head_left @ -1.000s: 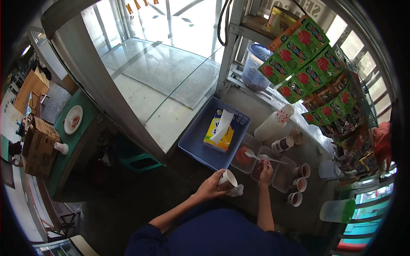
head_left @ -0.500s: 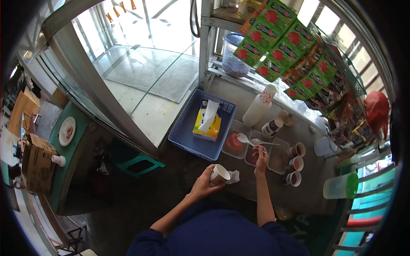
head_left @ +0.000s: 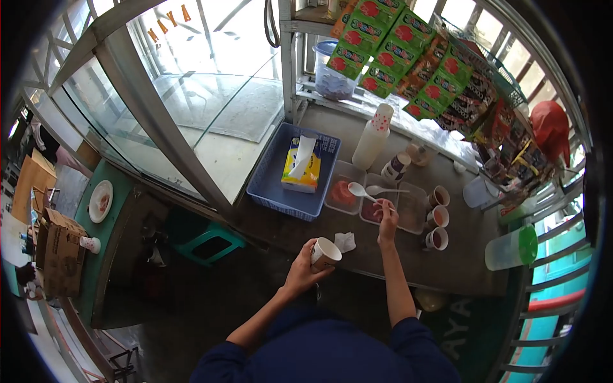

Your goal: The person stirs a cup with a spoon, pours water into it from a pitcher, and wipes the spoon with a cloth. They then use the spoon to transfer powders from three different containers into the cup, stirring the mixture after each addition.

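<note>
My left hand (head_left: pixel 300 271) is wrapped round a paper cup (head_left: pixel 325 254), its open mouth tilted toward me. My right hand (head_left: pixel 387 220) grips a white spoon (head_left: pixel 359 191) by its handle, with the bowl over the clear containers. Under it are a container of orange-red contents (head_left: pixel 343 193) and another with dark red contents (head_left: pixel 369 210). A second spoon (head_left: pixel 386 190) lies across the containers. On the right, the third container (head_left: pixel 412 217) looks brownish inside. A crumpled tissue (head_left: pixel 345 242) rests on the counter between my hands.
Several paper cups with reddish contents, one of them a filled cup (head_left: pixel 437 217), stand at right. A blue basket (head_left: pixel 255 185) holds a tissue pack (head_left: pixel 302 167). A white bottle (head_left: pixel 369 147) stands behind the containers, and a green-lidded jug (head_left: pixel 511 247) at far right. Sachets (head_left: pixel 396 45) hang above.
The view has shifted, so the counter items appear higher and slightly left. The cup in my left hand is now apart from the crumpled tissue. My right hand still holds the spoon over the containers.
</note>
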`<state>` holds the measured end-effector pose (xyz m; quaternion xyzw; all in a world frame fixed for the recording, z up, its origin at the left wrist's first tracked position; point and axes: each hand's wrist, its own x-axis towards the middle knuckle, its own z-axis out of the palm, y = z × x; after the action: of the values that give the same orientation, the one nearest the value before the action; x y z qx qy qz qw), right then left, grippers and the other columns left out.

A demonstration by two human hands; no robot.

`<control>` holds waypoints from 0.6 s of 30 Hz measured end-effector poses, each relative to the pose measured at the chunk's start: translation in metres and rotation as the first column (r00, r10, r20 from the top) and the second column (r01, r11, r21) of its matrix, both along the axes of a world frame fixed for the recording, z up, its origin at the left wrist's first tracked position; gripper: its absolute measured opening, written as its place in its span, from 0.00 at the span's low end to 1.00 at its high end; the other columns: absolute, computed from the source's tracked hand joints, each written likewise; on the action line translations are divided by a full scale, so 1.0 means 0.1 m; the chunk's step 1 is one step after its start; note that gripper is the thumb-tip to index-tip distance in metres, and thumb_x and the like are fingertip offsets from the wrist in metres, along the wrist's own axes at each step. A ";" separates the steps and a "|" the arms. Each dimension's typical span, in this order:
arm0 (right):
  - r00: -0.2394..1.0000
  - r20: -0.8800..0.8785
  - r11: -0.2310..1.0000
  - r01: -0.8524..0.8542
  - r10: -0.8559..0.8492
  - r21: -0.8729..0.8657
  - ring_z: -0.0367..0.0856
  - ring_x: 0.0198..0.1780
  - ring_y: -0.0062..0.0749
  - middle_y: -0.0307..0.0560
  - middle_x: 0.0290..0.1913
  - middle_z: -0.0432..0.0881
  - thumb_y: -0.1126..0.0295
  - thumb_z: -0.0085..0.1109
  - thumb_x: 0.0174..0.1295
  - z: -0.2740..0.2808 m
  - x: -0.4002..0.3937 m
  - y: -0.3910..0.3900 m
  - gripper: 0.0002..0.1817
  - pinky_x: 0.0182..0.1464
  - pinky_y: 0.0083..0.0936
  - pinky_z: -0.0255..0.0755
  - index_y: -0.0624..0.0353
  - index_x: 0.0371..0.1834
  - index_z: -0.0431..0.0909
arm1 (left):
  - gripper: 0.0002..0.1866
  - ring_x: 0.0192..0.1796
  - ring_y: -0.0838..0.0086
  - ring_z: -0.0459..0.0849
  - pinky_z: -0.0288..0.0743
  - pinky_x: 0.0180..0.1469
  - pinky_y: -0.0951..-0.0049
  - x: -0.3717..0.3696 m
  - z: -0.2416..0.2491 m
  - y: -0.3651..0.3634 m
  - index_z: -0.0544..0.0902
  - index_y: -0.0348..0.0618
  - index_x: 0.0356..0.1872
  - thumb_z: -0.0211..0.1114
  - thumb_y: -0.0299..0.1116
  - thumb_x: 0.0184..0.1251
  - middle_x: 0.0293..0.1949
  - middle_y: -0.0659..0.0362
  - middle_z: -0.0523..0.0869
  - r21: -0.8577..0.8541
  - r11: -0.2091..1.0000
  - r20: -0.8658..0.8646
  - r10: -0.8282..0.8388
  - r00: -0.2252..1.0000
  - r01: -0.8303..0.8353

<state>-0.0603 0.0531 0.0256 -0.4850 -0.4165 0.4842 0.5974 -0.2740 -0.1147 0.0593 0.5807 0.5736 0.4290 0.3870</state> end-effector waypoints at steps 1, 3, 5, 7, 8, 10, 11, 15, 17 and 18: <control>1.000 -0.002 1.000 -0.004 0.004 0.016 0.72 0.28 0.15 0.38 0.31 0.81 0.62 0.48 0.70 0.01 0.00 -0.02 0.14 0.31 0.13 0.66 0.60 0.38 0.80 | 0.42 0.54 0.51 0.78 0.73 0.55 0.60 0.00 -0.02 -0.02 0.61 0.43 0.63 0.76 0.39 0.47 0.52 0.44 0.76 -0.005 1.000 -0.004 -0.003 1.000 0.003; 1.000 -0.002 1.000 0.002 -0.002 0.005 0.72 0.28 0.15 0.38 0.32 0.81 0.62 0.47 0.70 0.02 -0.01 -0.06 0.14 0.31 0.13 0.65 0.60 0.38 0.80 | 0.44 0.56 0.54 0.77 0.71 0.57 0.61 0.01 -0.06 -0.03 0.61 0.43 0.63 0.77 0.39 0.45 0.53 0.46 0.76 0.048 0.999 -0.058 0.005 0.998 -0.002; 1.000 -0.002 1.000 0.013 -0.013 -0.003 0.71 0.27 0.14 0.38 0.32 0.80 0.62 0.47 0.70 0.00 -0.03 -0.04 0.14 0.31 0.13 0.65 0.61 0.38 0.80 | 0.44 0.56 0.54 0.76 0.70 0.58 0.60 0.00 -0.04 -0.06 0.61 0.43 0.63 0.77 0.39 0.45 0.53 0.46 0.76 0.045 0.999 -0.073 0.014 0.997 -0.011; 0.996 0.062 0.997 0.068 -0.070 0.038 0.71 0.26 0.14 0.38 0.31 0.81 0.62 0.47 0.71 -0.09 -0.04 0.05 0.15 0.29 0.13 0.65 0.61 0.38 0.80 | 0.44 0.56 0.54 0.76 0.70 0.58 0.60 0.03 0.00 -0.07 0.61 0.43 0.63 0.77 0.39 0.45 0.53 0.46 0.76 0.043 0.999 -0.087 0.007 0.996 -0.003; 0.995 0.060 0.996 0.078 -0.080 0.041 0.71 0.26 0.14 0.38 0.31 0.81 0.62 0.47 0.71 -0.20 -0.02 0.11 0.15 0.29 0.13 0.65 0.61 0.38 0.80 | 0.44 0.57 0.55 0.76 0.70 0.58 0.60 0.05 0.01 -0.07 0.61 0.43 0.63 0.77 0.39 0.45 0.53 0.46 0.76 0.011 1.000 -0.081 0.004 0.997 -0.003; 0.969 0.245 0.997 0.026 -0.043 0.073 0.71 0.25 0.13 0.38 0.30 0.81 0.62 0.47 0.71 -0.31 -0.06 0.26 0.16 0.28 0.14 0.65 0.61 0.38 0.81 | 0.44 0.57 0.55 0.76 0.70 0.58 0.60 0.08 0.01 -0.05 0.61 0.43 0.63 0.77 0.39 0.45 0.53 0.46 0.76 -0.012 1.000 -0.081 0.009 0.997 -0.010; 0.963 0.266 0.999 0.025 -0.032 0.031 0.71 0.24 0.14 0.37 0.29 0.82 0.61 0.47 0.70 -0.33 -0.07 0.28 0.16 0.28 0.15 0.66 0.60 0.38 0.82 | 0.44 0.57 0.55 0.76 0.70 0.58 0.61 0.10 -0.01 -0.03 0.61 0.43 0.63 0.77 0.39 0.45 0.54 0.46 0.75 0.008 1.000 -0.079 -0.001 0.997 0.001; 0.943 0.332 0.999 0.050 -0.041 -0.018 0.73 0.25 0.15 0.37 0.30 0.83 0.61 0.48 0.69 -0.43 -0.08 0.38 0.15 0.28 0.16 0.67 0.59 0.38 0.82 | 0.43 0.56 0.51 0.75 0.69 0.58 0.58 0.16 -0.03 0.09 0.61 0.41 0.63 0.76 0.39 0.46 0.53 0.44 0.75 0.039 0.999 -0.054 0.004 0.999 -0.002; 0.946 0.323 0.995 0.054 -0.026 -0.079 0.73 0.25 0.15 0.37 0.30 0.83 0.61 0.48 0.69 -0.48 -0.07 0.43 0.15 0.28 0.17 0.67 0.58 0.39 0.82 | 0.43 0.56 0.52 0.75 0.69 0.58 0.58 0.18 -0.04 0.16 0.61 0.41 0.63 0.76 0.39 0.46 0.53 0.45 0.75 0.029 0.999 -0.050 0.023 0.998 -0.022; 0.946 0.324 0.996 0.049 -0.022 -0.077 0.73 0.25 0.15 0.37 0.30 0.83 0.61 0.48 0.69 -0.51 -0.05 0.45 0.15 0.28 0.17 0.67 0.58 0.39 0.82 | 0.43 0.56 0.53 0.76 0.69 0.58 0.59 0.18 -0.05 0.19 0.61 0.42 0.63 0.76 0.39 0.46 0.53 0.46 0.76 0.021 0.999 -0.052 0.029 0.998 -0.028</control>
<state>-0.0655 0.0977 -0.0256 -0.5897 -0.4792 0.4046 0.5088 -0.2559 -0.0955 0.0545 0.5875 0.5874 0.4249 0.3596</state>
